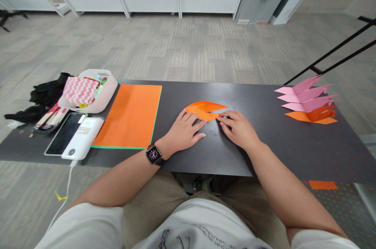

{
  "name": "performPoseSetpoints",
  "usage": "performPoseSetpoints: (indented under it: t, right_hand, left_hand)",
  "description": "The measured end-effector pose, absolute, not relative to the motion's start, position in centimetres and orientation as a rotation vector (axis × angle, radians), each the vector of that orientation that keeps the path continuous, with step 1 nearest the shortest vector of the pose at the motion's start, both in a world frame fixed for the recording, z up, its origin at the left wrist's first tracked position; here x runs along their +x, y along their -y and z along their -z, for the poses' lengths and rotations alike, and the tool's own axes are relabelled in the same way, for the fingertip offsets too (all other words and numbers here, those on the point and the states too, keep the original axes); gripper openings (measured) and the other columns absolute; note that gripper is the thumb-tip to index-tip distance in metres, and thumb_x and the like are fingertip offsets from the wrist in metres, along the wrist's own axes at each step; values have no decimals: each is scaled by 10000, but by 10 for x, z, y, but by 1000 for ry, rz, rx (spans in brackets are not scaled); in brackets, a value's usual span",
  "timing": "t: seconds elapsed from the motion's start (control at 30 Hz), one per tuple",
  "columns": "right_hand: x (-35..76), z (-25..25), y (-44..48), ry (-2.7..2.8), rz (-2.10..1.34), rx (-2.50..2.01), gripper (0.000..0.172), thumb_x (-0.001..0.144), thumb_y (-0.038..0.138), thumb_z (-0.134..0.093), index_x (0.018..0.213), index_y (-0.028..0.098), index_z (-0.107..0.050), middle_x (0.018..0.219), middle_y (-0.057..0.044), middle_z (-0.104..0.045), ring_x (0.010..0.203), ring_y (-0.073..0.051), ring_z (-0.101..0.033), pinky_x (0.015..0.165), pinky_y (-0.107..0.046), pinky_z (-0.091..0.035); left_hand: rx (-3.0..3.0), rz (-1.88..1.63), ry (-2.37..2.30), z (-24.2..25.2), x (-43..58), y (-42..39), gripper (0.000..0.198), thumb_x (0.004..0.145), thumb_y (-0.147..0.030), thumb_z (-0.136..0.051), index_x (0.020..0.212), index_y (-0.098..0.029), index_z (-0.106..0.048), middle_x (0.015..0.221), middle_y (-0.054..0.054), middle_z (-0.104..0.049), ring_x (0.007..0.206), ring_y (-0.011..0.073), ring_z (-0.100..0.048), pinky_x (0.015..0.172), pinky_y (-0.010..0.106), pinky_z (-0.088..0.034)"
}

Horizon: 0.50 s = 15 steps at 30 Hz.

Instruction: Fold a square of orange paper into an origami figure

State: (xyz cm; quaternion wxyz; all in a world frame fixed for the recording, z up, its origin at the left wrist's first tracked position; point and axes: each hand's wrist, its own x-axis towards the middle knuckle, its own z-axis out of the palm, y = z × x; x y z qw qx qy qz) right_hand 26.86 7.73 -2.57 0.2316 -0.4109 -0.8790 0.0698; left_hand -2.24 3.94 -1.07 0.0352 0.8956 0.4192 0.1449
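A folded piece of orange paper (pixel 202 108) with pointed ends lies on the dark table in front of me. My left hand (pixel 185 129) lies flat at its left and near edge, fingers apart and fingertips pressing on the paper. At the paper's lower right point is my right hand (pixel 236 129), its thumb and fingers drawn together on that tip. Farther right, a row of folded paper birds stands on the table: several pink paper birds (pixel 305 94) and one orange paper bird (pixel 314 115) nearest me.
Left of my hands is a stack of orange paper (pixel 129 115) with a green edge. Beyond it are a white basket (pixel 107 92), a phone (pixel 66 133), a white power bank (pixel 83 138) with a cable, and black cloth (pixel 51 92). Orange paper (pixel 323 185) lies below the table's front edge.
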Motion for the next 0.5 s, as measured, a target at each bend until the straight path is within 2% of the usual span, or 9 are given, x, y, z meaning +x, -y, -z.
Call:
performPoseSetpoints:
  t: [0.13, 0.37, 0.5]
  right_hand:
    - [269, 23, -74, 2357, -146, -1204, 336, 1040, 250, -584, 1259, 290, -836, 1240, -113, -787, 1174, -351, -685, 1038, -607, -573]
    - [240, 21, -63, 2460, -246, -1020, 393, 1068, 255, -564, 1416, 278, -744, 1297, -115, -766, 1188, -318, -685, 1059, -561, -562]
    - [238, 24, -65, 2491, -233, -1023, 353, 1072, 271, -583, 1379, 260, -756, 1326, -121, -757, 1206, -319, -687, 1043, -554, -559]
  left_hand:
    - [2756, -453, -1310, 12, -20, -39, 505, 1085, -513, -594, 1499, -238, -685, 1372, 147, -657, 1355, 322, -569, 1311, 601, -325]
    - [2700, -500, -1324, 12, -17, -41, 488, 1097, -485, -574, 1474, -195, -683, 1368, 143, -678, 1326, 308, -597, 1287, 561, -368]
    - [2678, -529, -1326, 13, -17, -40, 431, 1114, -446, -550, 1422, -180, -693, 1367, 122, -699, 1324, 288, -609, 1298, 536, -348]
